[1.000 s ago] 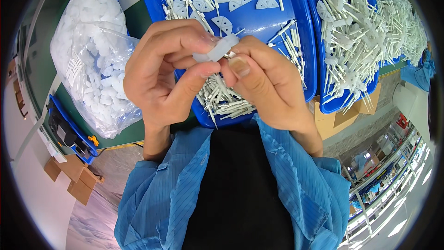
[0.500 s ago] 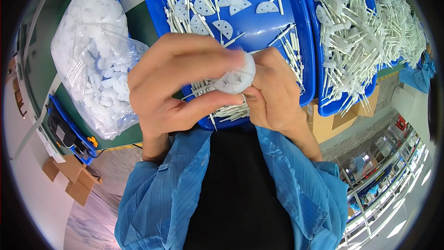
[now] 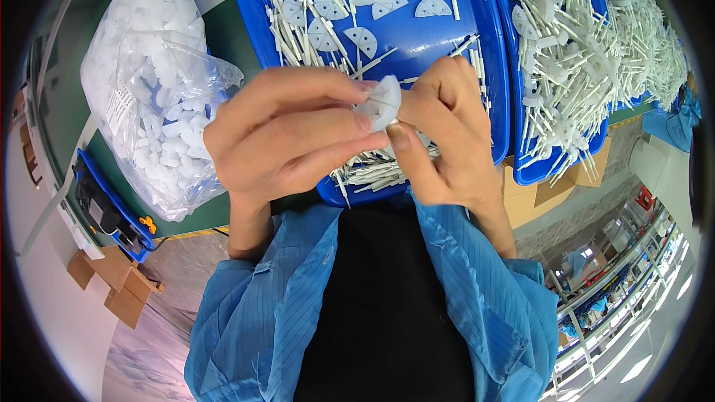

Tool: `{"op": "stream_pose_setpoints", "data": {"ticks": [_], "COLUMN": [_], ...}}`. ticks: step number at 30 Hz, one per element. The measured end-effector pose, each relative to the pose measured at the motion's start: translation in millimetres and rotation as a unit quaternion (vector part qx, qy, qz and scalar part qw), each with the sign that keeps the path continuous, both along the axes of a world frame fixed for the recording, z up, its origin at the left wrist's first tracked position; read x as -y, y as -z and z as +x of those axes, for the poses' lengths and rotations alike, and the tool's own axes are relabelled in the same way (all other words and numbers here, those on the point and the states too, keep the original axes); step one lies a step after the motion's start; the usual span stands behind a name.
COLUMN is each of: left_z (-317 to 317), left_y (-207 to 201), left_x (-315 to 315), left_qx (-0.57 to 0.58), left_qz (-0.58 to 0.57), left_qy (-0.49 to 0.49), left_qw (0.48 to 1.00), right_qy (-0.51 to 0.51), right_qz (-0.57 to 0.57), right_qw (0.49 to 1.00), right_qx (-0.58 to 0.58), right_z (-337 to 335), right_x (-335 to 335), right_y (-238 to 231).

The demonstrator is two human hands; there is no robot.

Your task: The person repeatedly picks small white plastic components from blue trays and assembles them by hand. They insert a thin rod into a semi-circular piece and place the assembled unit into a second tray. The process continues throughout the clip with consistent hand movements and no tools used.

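Observation:
Between my two hands, above the near part of a blue tray [image 3: 439, 30], is a translucent white rounded plastic piece [image 3: 386, 103]. My left hand [image 3: 287, 130] pinches its left side between thumb and fingers. At its right edge my right hand [image 3: 447, 130] is closed, thumb against the curled forefinger; whatever lies in that pinch is hidden. Beneath the hands, thin white rods [image 3: 369, 171] with narrow wire-like ends fill the near end of the tray. Farther off in it lie flat white half-round pieces with small holes [image 3: 362, 42], among more rods.
At the left stands a clear plastic bag [image 3: 160, 104] full of white plastic pieces. Another blue tray [image 3: 547, 171] at the right is heaped with rods joined to white pieces [image 3: 566, 67]. A cardboard box [image 3: 525, 201] sits below it. A small blue bin [image 3: 112, 212] lies at the left table edge.
The white piece has moved slightly left and turned more edge-on. My left fingers have drawn closer together on it. My right hand's knuckles have risen a little.

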State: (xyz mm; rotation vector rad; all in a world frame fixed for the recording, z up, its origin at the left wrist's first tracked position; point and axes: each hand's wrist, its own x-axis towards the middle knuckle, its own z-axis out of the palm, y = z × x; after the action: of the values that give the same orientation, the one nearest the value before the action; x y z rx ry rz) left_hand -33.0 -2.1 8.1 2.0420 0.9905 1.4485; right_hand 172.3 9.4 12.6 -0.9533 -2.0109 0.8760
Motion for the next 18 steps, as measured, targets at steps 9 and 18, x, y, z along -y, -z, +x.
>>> {"op": "stream_pose_setpoints", "data": {"ticks": [9,18], "left_z": [2.9,-11.3], "left_y": [-12.9,9.6], "left_x": [20.6,9.5], "left_qx": [-0.067,0.185], "left_qz": [-0.057,-0.139], "left_qy": [-0.036,-0.076], "left_qw": [0.995,0.97], "right_qy": [0.028,-0.045], "right_qz": [-0.365,0.149], "right_qw": [0.93,0.966], "right_qx": [-0.034,0.209], "right_z": [-3.8,-9.6], "right_x": [2.2,-20.3], "right_y": [-25.5,34.6]}}
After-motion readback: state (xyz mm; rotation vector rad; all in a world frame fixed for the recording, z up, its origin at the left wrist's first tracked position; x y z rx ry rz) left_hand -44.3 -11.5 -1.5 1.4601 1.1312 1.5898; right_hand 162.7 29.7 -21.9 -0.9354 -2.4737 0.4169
